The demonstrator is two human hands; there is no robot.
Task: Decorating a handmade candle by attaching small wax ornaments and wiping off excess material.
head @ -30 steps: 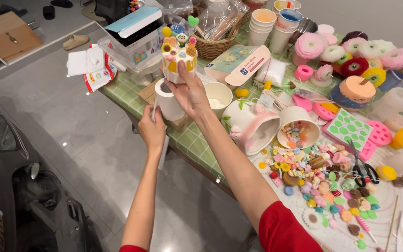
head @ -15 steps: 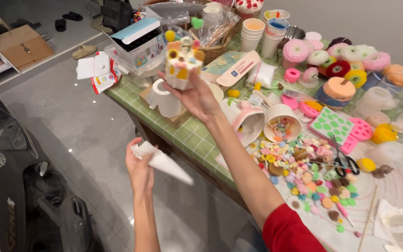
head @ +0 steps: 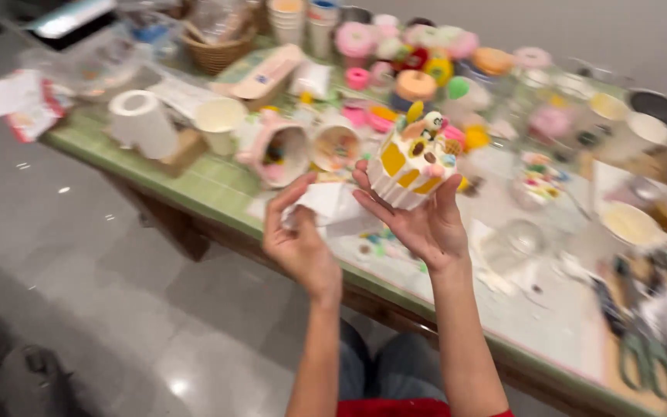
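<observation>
My right hand (head: 418, 220) holds up a toy cupcake (head: 411, 161) with a white and yellow pleated cup and small colourful decorations on top. My left hand (head: 296, 239) grips a crumpled white tissue (head: 332, 207) right beside the cupcake's lower left side. Both hands hover above the near edge of the green tiled table (head: 202, 181).
The table carries a white paper roll (head: 142, 122), a tipped pink cup (head: 278, 153), a paper cup of small pieces (head: 335, 147), a wicker basket (head: 218, 48), stacked cups (head: 287, 19), colourful doughnut-shaped toys (head: 414, 81), bowls (head: 628, 224) and scissors (head: 636, 340). Grey floor (head: 79, 278) lies to the left.
The view swung right along the table. My left hand rose from low near the floor with the white tissue to beside the cupcake. My right hand brought the cupcake nearer to me.
</observation>
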